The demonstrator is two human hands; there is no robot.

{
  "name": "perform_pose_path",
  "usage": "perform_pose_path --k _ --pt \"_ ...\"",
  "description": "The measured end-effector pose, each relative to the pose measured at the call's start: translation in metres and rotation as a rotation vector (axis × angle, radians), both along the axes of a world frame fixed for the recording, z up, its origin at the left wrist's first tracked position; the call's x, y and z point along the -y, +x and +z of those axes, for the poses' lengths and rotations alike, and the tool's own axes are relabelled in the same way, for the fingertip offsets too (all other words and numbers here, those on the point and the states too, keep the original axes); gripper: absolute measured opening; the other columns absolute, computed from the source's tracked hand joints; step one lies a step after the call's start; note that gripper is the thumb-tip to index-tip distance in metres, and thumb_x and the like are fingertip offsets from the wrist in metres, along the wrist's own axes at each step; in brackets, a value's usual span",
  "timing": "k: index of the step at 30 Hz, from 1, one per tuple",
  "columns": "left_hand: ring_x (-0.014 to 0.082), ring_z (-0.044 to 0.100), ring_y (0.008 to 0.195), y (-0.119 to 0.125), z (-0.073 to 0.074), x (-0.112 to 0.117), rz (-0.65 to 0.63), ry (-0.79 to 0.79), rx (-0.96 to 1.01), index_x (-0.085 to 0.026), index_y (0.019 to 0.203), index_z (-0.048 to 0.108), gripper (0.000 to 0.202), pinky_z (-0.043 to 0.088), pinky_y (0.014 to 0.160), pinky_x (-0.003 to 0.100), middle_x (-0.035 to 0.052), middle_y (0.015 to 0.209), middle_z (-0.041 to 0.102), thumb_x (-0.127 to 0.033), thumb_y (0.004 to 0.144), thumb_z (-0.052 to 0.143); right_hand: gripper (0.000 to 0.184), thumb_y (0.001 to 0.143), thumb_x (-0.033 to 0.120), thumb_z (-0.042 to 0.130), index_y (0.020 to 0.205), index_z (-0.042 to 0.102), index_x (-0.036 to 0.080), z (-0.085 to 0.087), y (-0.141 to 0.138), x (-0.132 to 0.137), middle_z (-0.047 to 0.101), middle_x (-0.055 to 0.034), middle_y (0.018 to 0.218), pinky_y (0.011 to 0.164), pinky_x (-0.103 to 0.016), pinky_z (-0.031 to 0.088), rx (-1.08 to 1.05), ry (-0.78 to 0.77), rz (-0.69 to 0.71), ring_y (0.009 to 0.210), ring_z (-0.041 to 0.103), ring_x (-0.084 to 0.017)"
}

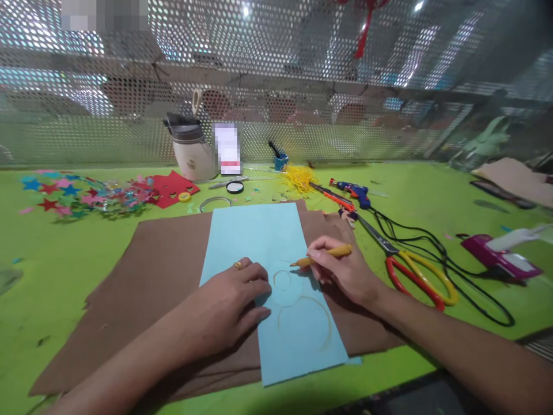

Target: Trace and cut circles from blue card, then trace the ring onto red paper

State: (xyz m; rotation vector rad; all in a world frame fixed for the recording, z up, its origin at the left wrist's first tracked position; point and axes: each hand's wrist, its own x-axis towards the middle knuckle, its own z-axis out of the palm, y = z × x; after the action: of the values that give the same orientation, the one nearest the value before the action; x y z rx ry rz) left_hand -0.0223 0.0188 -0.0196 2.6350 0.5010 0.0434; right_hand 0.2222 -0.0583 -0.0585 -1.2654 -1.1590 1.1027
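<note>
A sheet of light blue paper (254, 233) lies on brown sheets (168, 259). My left hand (239, 297) rests on the blue paper's left side, its fingers loosely bent and pressing it down. Between thumb and fingers, my right hand (330, 268) grips a yellow-brown pen (322, 255), its tip just above the paper. A small drawn circle (282, 280) sits near the left fingertips, inside a fainter round outline. Below it is a larger, partly drawn circle (330, 325) in yellowish lines. Whether the faint outline is drawn or a clear disc, I cannot tell.
Red-and-yellow-handled scissors (417, 279) and a blue glue gun (356, 192) with black cord lie at right. A purple tool (496, 253) is beyond. Behind stand a white cup (192, 155) and a phone (227, 147). Star garlands (95, 193) and red felt (173, 187) lie at left.
</note>
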Motion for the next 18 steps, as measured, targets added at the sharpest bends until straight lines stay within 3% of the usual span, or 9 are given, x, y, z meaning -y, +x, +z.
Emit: perform_pose_path --k 18 --pt "0.0247 0.050 0.102 -0.0033 -0.0047 -0.0018 0.000 -0.002 0.042 -0.021 0.104 0.064 0.016 0.040 0.091 0.040 0.0057 0.111 0.058 -0.025 0.096 0.051 0.023 0.091 0.038 0.061 0.080 0.057 0.018 0.0042 -0.0042 0.0003 0.054 0.0059 0.057 0.049 -0.022 0.034 0.062 -0.003 -0.042 0.052 0.047 -0.008"
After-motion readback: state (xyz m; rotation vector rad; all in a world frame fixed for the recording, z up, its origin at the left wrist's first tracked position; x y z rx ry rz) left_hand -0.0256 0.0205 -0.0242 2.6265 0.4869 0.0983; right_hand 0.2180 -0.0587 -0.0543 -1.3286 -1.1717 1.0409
